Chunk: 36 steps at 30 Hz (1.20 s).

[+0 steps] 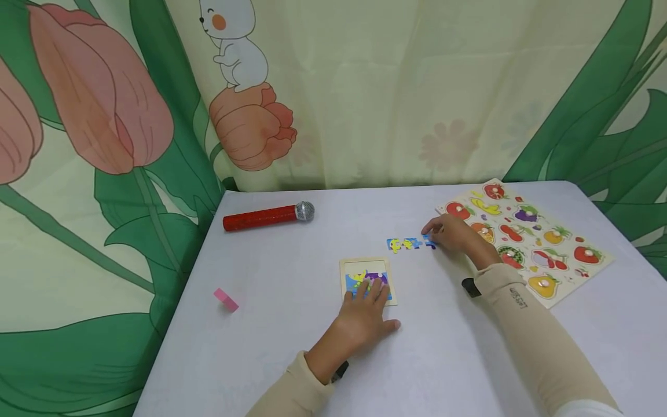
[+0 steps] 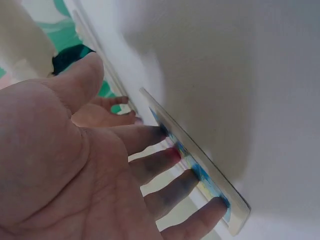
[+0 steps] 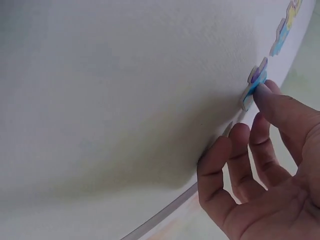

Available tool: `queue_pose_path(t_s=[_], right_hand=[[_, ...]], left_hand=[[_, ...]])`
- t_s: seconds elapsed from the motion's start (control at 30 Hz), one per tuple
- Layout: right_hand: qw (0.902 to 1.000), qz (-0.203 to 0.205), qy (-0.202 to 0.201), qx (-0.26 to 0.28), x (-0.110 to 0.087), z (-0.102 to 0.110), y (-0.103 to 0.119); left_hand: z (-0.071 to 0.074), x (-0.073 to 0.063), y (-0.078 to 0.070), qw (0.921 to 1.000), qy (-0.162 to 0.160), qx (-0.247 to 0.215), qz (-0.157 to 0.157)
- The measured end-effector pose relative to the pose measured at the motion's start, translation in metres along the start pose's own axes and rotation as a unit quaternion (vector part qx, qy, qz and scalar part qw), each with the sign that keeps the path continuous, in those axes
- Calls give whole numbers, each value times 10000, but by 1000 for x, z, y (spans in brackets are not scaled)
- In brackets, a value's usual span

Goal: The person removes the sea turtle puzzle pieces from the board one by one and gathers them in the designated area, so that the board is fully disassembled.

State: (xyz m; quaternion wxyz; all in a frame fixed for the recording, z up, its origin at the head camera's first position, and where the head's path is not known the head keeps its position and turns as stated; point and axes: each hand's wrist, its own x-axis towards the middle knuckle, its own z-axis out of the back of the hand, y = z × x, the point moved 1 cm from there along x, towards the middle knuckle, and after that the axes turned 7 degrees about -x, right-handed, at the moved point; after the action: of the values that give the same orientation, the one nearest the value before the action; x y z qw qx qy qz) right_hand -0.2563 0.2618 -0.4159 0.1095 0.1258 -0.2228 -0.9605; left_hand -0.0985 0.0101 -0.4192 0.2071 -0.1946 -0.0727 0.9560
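Observation:
My left hand [image 1: 365,318] lies with its fingers spread over the lower part of a small wooden puzzle tray [image 1: 343,282]. In the left wrist view the fingertips [image 2: 218,204] touch the blue, yellow and purple pieces inside the frame; the upper part of the tray shows pale wood. Farther right and back, my right hand [image 1: 454,233] pinches a blue jigsaw piece [image 3: 253,90] with a dark purple patch between thumb and index finger, close over the table. Just left of it lie several loose blue and yellow jigsaw pieces [image 1: 401,244] in a row.
A fruit peg board [image 1: 565,286] lies at an angle on the right, partly behind the right forearm. A red microphone [image 1: 263,218] lies at the back left, and a pink block [image 1: 226,300] nearer on the left. A patterned curtain [image 1: 375,98] hangs behind the white table [image 1: 281,347].

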Motion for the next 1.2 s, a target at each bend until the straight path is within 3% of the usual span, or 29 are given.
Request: queue_pose_path(t_s=[0.2,0.43,0.57,0.77,0.87,0.97,1.1,1.2], right_hand=[[9999,64,35,-95,2,-3,3],[9975,510,-137,-462,5,-5,32],[9941,943,-196,-505,8,-12,52],[9889,1446,-69,-335,4,-29,79],[9873,1563,85,-277,1,-40,90],[9858,1639,255,-267,-1,-48,100],[9843,1711,233,-360,-1,-52,108],[9852,1666,151,-388,-1,-52,111]], left_hand=[[10,-4,4,9987,187,-472,-84],[19,-5,17,9940,409,-968,-306],[20,-4,32,9908,352,-1265,-315],[23,-1,62,9908,57,-1348,43],[23,-5,70,9915,-157,-1281,187],[21,-17,65,9948,-262,-959,221],[16,-35,43,9990,26,-427,-110],[11,-40,27,9991,220,-150,-344]])
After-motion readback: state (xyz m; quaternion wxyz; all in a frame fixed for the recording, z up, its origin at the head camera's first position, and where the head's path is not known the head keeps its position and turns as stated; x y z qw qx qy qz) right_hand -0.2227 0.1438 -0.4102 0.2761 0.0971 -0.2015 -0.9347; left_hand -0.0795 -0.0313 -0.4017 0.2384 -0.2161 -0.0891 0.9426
